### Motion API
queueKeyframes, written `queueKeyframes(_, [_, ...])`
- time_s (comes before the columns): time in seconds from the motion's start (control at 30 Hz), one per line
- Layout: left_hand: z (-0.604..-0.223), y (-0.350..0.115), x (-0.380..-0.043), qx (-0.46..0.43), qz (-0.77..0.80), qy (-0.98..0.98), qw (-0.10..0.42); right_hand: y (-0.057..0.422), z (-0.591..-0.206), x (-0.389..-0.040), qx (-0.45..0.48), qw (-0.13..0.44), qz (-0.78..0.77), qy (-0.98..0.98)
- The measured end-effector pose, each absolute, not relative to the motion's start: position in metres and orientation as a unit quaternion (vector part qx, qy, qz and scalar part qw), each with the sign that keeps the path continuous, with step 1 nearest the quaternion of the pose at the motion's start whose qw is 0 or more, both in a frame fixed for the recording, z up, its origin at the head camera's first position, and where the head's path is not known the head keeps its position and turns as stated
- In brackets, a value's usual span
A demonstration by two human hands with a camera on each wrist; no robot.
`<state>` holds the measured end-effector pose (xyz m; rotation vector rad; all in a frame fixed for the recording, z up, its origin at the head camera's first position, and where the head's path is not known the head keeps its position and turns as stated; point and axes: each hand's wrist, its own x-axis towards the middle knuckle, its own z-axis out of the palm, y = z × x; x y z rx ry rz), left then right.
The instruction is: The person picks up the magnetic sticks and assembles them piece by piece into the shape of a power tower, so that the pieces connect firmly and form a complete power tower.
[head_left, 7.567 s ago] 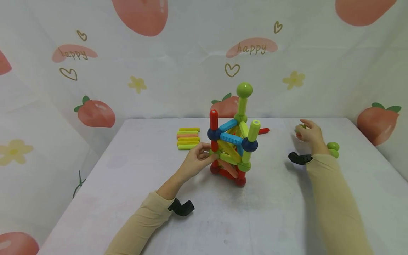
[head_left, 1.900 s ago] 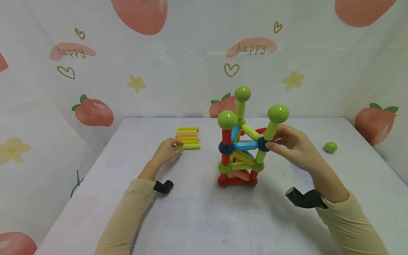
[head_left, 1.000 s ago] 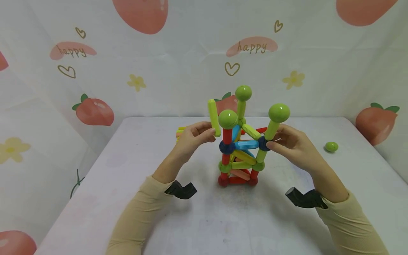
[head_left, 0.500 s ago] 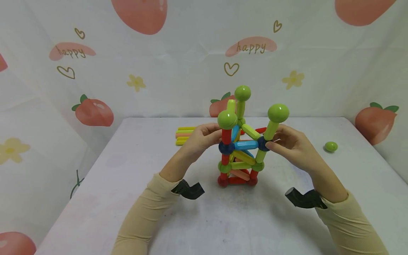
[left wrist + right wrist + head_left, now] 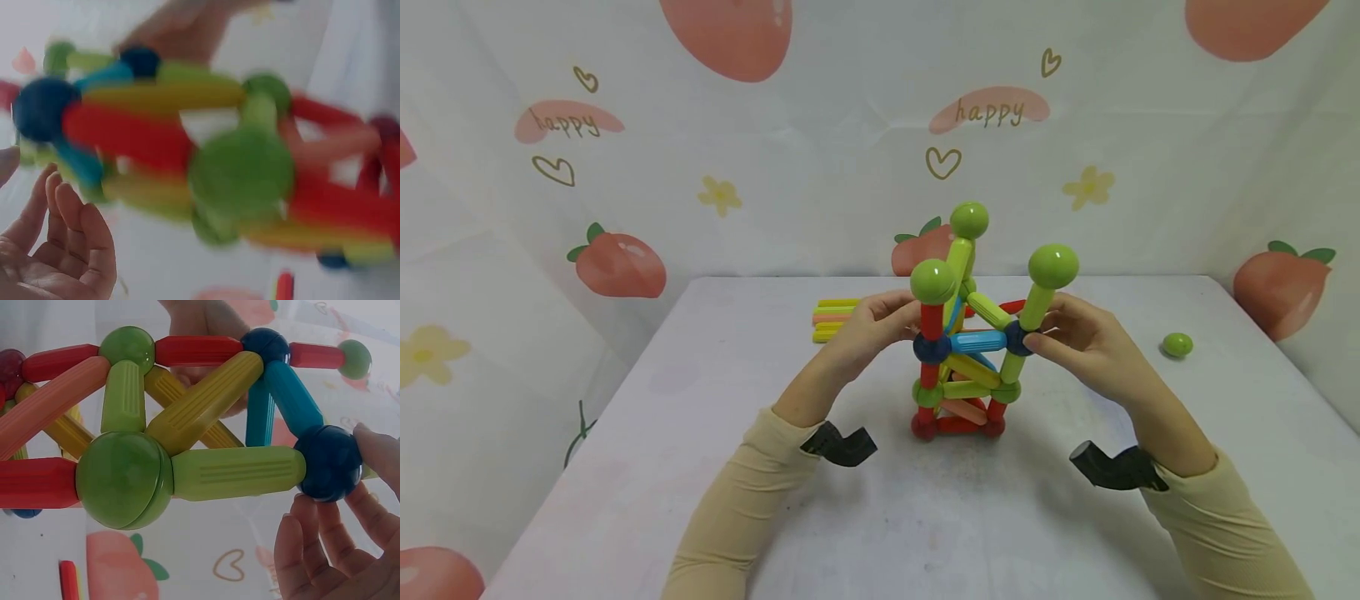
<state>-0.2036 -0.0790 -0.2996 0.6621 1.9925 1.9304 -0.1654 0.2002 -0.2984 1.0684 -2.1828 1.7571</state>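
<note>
Glossy blue ball point(image 5: 329, 464), ridged rods point(image 5: 239, 474)

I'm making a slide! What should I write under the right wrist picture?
The right hand pinches a dark blue ball on a colorful stick-and-ball tower, with the left hand behind it.

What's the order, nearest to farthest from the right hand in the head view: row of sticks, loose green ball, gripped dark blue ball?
1. Dark blue ball: gripped by the right hand.
2. Loose green ball: right of that hand.
3. Row of sticks: left of the structure.
</note>
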Motion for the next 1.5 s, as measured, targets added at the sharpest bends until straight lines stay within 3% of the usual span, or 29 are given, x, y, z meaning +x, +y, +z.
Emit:
queueKeyframes(0.33, [-0.354,-0.146,-0.246,0.076,0.447,0.889,0.06,0.2,-0.298,-0.165,0.349,0.065,0.581,-0.732])
queueKeyframes(0.7, [-0.374,-0.169,-0.254,0.068,0.254,0.963,0.062,0.201,-0.296,-0.165,0.334,0.059,0.566,-0.751])
queueKeyframes(0.97, [-0.378,-0.186,-0.254,0.021,0.248,0.966,0.073,0.2,-0.295,-0.165,0.329,0.055,0.558,-0.76])
queueKeyframes(1.17, [-0.362,-0.188,-0.248,0.047,0.325,0.941,0.077,0.201,-0.295,-0.164,0.328,0.051,0.56,-0.759])
queueKeyframes(1.3, [-0.328,-0.174,-0.232,0.082,0.409,0.908,0.023,0.201,-0.296,-0.165,0.329,0.053,0.561,-0.758])
queueKeyframes(1.5, [-0.269,-0.139,-0.193,0.157,0.583,0.784,-0.143,0.201,-0.297,-0.165,0.34,0.057,0.57,-0.746])
